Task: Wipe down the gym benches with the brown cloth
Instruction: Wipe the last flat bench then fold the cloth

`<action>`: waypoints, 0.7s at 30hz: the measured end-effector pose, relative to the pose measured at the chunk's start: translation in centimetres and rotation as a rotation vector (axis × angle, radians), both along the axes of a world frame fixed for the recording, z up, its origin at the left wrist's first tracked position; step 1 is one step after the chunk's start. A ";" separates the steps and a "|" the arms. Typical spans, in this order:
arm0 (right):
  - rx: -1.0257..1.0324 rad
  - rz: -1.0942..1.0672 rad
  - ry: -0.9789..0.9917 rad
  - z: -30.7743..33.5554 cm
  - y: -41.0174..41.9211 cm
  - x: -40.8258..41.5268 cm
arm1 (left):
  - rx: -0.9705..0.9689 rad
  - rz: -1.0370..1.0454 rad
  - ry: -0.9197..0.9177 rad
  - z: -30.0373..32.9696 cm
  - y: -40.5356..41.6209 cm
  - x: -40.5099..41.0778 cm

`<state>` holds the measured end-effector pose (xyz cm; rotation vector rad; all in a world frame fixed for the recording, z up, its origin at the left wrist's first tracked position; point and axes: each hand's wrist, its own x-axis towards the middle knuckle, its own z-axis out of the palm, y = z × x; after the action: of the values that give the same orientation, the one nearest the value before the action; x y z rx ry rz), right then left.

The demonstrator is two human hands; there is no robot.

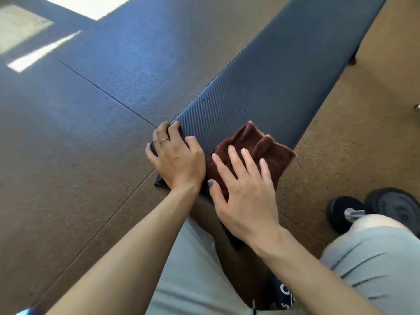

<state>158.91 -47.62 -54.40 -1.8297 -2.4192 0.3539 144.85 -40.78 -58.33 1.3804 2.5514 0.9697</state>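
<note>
Head view, looking down along a long dark gym bench (284, 71) with a ribbed top. Stretches from the near end, close to the knees, up to the far right corner of the picture.

Brown cloth (256, 153) lying crumpled on the near end of the bench, by its right edge, one corner hanging a little over that edge. Right hand (245, 189) flat on top of the cloth, fingers straight and spread wide, pressing down, not curled round it. Dark mark on the thumbnail.

Left hand (176, 155) at the near left corner of the bench, just beside the cloth. Fingers bent over the left edge, gripping the pad. Thin ring (164, 140) on one finger.

Small drops of water (244, 109) on the ribbed top, just past the cloth, more toward the right edge. A few more near the left edge.

Grey shorts (375, 269) on both legs at the bottom, one knee on each side of the bench end.

Black dumbbell (372, 208) on the floor to the right, past the right knee. Brown speckled rubber floor (68, 155) all round, with thin lines between the mats. Bright patches of sunlight at the top left.
</note>
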 end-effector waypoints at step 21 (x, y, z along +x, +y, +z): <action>-0.007 0.008 0.005 -0.5 3.5 1.2 | 0.024 -0.020 -0.105 0.3 -0.6 -0.2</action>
<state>160.08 -44.14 -54.91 -1.8206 -2.4256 0.3671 144.64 -41.37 -58.06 1.3214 2.4536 1.0431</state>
